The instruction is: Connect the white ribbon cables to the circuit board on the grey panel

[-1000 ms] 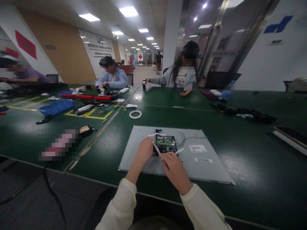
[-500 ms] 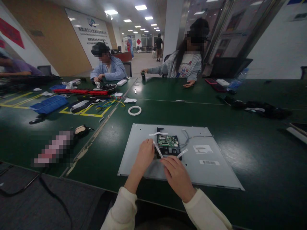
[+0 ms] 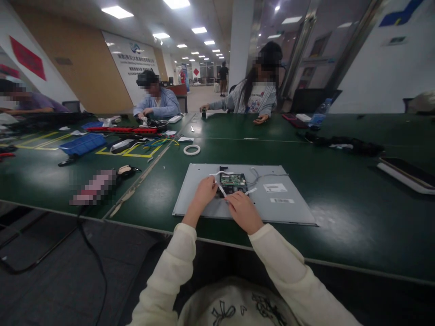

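A flat grey metal panel lies on the green table in front of me. On it sits a black frame carrying a green circuit board. My left hand pinches the upper end of a white tape strip at the frame's left edge. The lower end is between the closed fingers of my right hand, over the panel. A second white strip runs along the frame's top, and a third strip crosses its lower right corner. My fingers partly hide the frame's lower left.
Beyond the panel lie a white tape roll and a small wrench. A blue tray and wires are to the left. A grey cable crosses the panel. Several people sit across the table; a white-edged device lies right.
My view has tilted upward and drawn back, so the panel looks smaller. Both hands keep the white strip stretched at the frame's left side, with little visible movement.
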`<action>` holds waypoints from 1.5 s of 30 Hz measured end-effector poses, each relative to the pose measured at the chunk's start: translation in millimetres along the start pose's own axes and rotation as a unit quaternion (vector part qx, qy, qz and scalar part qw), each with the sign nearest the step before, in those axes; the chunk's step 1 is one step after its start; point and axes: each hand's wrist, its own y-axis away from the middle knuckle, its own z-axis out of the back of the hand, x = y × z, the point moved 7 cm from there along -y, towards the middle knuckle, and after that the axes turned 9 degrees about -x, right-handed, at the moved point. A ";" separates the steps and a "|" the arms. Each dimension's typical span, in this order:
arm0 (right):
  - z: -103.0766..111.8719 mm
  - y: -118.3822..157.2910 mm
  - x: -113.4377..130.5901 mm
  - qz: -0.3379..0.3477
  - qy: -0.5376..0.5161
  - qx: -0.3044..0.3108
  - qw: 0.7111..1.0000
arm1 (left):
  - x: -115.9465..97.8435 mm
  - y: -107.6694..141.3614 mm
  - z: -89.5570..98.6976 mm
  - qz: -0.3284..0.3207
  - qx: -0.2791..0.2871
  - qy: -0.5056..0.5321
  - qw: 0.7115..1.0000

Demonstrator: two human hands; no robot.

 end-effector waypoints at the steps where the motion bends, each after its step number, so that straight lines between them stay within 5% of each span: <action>1: 0.3 0.9 -0.1 0.000 -0.001 -0.002 1.000 | -0.2 0.8 0.9 0.002 -0.006 0.002 1.000; 14: -1.2 6.4 2.5 0.017 -0.032 0.000 0.999 | -3.7 3.7 4.4 -0.016 -0.063 0.060 0.996; 29: 0.7 13.8 6.9 0.016 -0.024 0.005 1.000 | -8.8 9.6 4.1 -0.031 -0.036 0.071 0.996; 45: -0.1 15.0 6.2 0.037 -0.002 0.011 0.999 | -23.5 10.5 7.7 -0.135 -0.014 -0.066 0.989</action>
